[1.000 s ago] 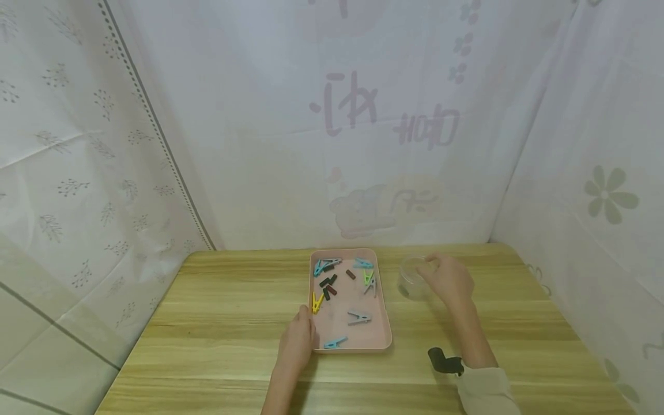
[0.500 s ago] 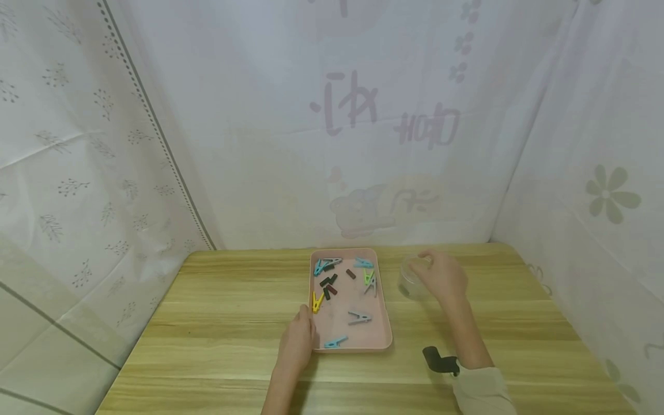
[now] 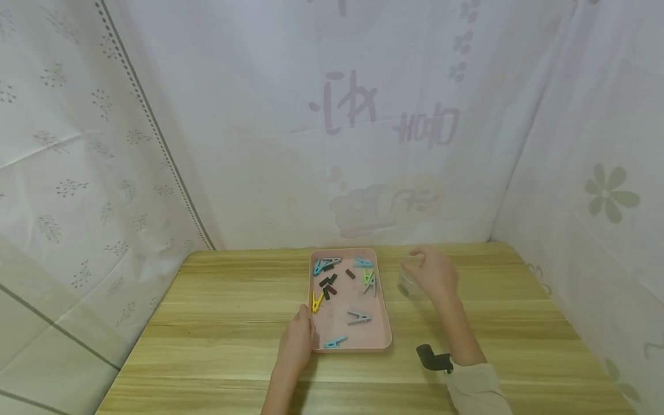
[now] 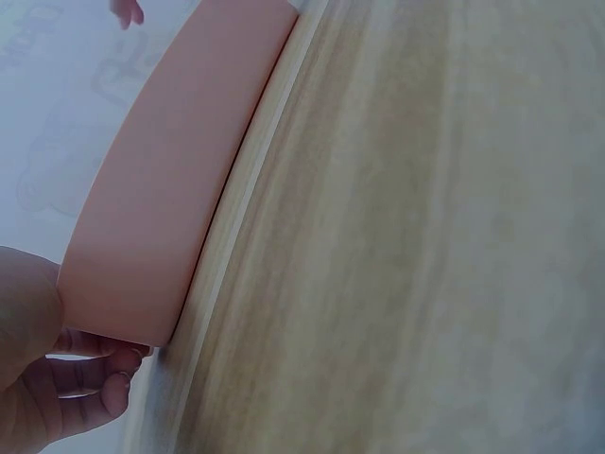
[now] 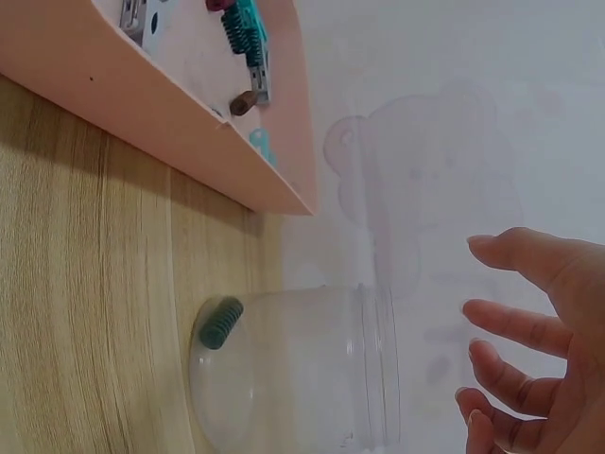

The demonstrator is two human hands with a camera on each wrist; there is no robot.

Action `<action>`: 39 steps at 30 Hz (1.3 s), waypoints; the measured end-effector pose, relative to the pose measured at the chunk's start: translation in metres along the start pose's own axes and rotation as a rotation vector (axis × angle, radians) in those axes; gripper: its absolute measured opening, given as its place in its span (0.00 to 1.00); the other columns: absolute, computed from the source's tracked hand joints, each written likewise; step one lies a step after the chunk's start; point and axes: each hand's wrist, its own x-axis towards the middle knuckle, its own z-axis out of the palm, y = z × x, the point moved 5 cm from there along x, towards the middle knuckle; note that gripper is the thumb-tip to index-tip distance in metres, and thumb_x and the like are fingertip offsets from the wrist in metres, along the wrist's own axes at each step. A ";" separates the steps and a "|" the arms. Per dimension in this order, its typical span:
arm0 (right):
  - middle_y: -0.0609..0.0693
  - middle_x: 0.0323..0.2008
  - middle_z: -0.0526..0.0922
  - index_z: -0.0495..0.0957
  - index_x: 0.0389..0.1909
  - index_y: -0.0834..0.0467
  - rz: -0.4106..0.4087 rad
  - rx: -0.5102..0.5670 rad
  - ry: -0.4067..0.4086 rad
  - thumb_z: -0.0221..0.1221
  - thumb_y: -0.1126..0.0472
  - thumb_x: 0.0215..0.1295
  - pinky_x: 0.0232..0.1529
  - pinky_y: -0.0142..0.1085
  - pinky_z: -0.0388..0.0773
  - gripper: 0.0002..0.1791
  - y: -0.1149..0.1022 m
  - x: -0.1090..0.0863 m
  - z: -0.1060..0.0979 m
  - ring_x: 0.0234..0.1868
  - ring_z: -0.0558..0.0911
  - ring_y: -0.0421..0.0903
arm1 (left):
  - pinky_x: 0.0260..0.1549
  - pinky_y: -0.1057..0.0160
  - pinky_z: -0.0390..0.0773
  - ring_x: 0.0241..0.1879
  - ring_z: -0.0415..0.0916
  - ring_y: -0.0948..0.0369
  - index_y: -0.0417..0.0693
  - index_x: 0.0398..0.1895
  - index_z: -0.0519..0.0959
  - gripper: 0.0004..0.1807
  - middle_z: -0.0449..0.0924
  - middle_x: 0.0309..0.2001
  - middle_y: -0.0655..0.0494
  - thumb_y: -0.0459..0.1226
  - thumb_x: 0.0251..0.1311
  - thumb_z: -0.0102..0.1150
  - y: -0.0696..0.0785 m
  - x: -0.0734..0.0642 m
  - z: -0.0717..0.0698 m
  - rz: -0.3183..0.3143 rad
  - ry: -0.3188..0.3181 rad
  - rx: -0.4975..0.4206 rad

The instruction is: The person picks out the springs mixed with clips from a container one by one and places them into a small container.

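Observation:
My left hand (image 3: 297,340) grips the near left side of a pink rectangular tray (image 3: 339,317); in the left wrist view, fingers curl at its corner. My right hand (image 3: 438,278) is over the rim of a clear round jar (image 5: 302,364), its fingers spread and slightly bent, with nothing between them in the right wrist view. At the jar's bottom lies a dark green ribbed cylinder (image 5: 220,323). Inside the tray are plastic clothespins: a yellow clothespin (image 3: 317,302), a green clothespin (image 3: 368,277), and several blue and grey ones. Several short dark green and brown-red pieces (image 3: 331,290) lie among them.
The wooden table (image 3: 233,317) carries the tray in the middle, with the jar to its right. Behind and at both sides hang patterned white curtains (image 3: 270,144). A black device (image 3: 433,358) is strapped at my right wrist.
My right hand has shifted a little to the left over the jar. The left hand, the tray and its contents stay in place.

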 end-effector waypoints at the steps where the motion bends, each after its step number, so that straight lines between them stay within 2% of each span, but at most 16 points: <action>1: 0.61 0.43 0.87 0.79 0.57 0.58 -0.001 0.001 0.000 0.61 0.44 0.65 0.23 0.36 0.74 0.27 -0.001 0.000 0.001 0.40 0.86 0.57 | 0.14 0.71 0.64 0.19 0.62 0.65 0.38 0.42 0.70 0.04 0.66 0.22 0.58 0.32 0.72 0.53 0.000 0.000 0.000 -0.001 -0.002 -0.002; 11: 0.61 0.43 0.87 0.80 0.57 0.58 -0.025 -0.018 -0.009 0.63 0.45 0.65 0.22 0.36 0.76 0.26 -0.009 0.002 0.008 0.41 0.85 0.57 | 0.13 0.71 0.63 0.18 0.61 0.66 0.38 0.41 0.70 0.04 0.66 0.21 0.57 0.30 0.70 0.54 0.001 -0.002 -0.001 0.040 0.035 0.015; 19: 0.60 0.42 0.87 0.80 0.56 0.58 -0.048 0.004 -0.010 0.63 0.46 0.65 0.27 0.40 0.79 0.25 -0.012 0.004 0.018 0.41 0.85 0.56 | 0.14 0.70 0.65 0.18 0.62 0.65 0.37 0.42 0.70 0.04 0.67 0.21 0.56 0.30 0.71 0.53 0.001 -0.001 -0.001 0.029 0.021 0.014; 28: 0.54 0.32 0.87 0.82 0.52 0.59 -0.097 0.017 -0.005 0.66 0.50 0.63 0.21 0.35 0.75 0.22 -0.022 0.005 0.031 0.28 0.83 0.47 | 0.14 0.71 0.64 0.18 0.61 0.66 0.38 0.41 0.70 0.04 0.65 0.20 0.58 0.30 0.71 0.53 0.001 -0.002 -0.002 0.028 0.031 -0.003; 34: 0.51 0.27 0.85 0.81 0.53 0.58 -0.083 0.027 -0.037 0.64 0.47 0.64 0.17 0.33 0.71 0.23 -0.026 0.008 0.042 0.22 0.78 0.44 | 0.13 0.71 0.64 0.18 0.61 0.66 0.37 0.41 0.69 0.04 0.65 0.20 0.57 0.30 0.71 0.53 0.001 -0.002 -0.002 0.039 0.031 0.007; 39: 0.57 0.36 0.86 0.80 0.53 0.61 -0.068 0.051 -0.054 0.65 0.47 0.64 0.24 0.36 0.76 0.25 -0.029 0.011 0.052 0.30 0.83 0.49 | 0.13 0.71 0.65 0.18 0.61 0.66 0.37 0.41 0.69 0.05 0.66 0.20 0.57 0.31 0.71 0.54 0.001 -0.001 -0.001 0.040 0.029 0.011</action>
